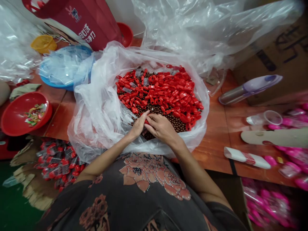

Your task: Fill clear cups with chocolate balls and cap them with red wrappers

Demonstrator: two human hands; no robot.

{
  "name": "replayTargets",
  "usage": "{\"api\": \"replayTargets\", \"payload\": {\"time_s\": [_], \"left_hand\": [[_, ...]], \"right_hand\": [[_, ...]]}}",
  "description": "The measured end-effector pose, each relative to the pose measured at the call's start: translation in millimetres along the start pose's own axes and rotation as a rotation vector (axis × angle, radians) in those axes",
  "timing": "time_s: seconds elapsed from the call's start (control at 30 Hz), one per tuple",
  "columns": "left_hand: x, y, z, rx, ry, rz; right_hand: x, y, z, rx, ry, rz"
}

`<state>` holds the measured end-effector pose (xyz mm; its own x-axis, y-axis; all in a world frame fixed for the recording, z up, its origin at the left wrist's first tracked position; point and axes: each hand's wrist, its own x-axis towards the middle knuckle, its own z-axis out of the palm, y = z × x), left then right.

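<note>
My left hand (138,125) and my right hand (160,127) meet at the near side of a plastic-lined heap, fingers closed and tips together. A sliver of red plastic piece shows between them; the fingers hide most of it. Under and around the hands lie small round brown balls (176,123). Behind them is a pile of small glossy red plastic pieces (166,86), each with a loop or opening at one end. A few clear plastic pieces (146,81) lie among them. The white translucent plastic bag (96,93) spreads open around the heap.
To the left stand a blue basin (66,86) of clear plastic, a red bowl (14,112) with colourful bits, and a yellow basket (43,44). A dark red bag (96,19) is behind. On the right are a purple-handled tool (250,88), a clear cup (264,118) and pink pieces (292,157).
</note>
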<state>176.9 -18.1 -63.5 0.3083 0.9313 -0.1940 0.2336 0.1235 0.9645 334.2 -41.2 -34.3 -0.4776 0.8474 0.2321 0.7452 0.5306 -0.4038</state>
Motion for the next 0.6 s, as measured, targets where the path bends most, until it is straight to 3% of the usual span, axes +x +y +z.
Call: {"api": "replayTargets", "payload": {"time_s": [0.13,0.23,0.3,0.4,0.47,0.53,0.6], "left_hand": [[-4,2,4.0,-0.109,-0.080,-0.143],[-2,9,2.1,-0.221,-0.071,-0.166],[1,20,-3.1,-0.320,-0.048,-0.167],[4,36,-13.0,-0.423,-0.055,-0.177],[4,42,-17.1,-0.431,-0.058,-0.170],[3,41,-17.2,-0.417,-0.054,-0.155],[2,36,-13.6,-0.401,-0.059,-0.146]], "right_hand": [[0,6,-6,-0.139,-0.134,-0.100],[-1,10,-4,0.056,-0.102,-0.077],[-4,13,0,0.311,0.037,0.050],[-12,15,7,0.679,0.287,0.385],[-16,14,10,0.845,0.341,0.572],[-17,10,12,0.928,0.365,0.666],[-15,4,12,0.912,0.469,0.693]]}}
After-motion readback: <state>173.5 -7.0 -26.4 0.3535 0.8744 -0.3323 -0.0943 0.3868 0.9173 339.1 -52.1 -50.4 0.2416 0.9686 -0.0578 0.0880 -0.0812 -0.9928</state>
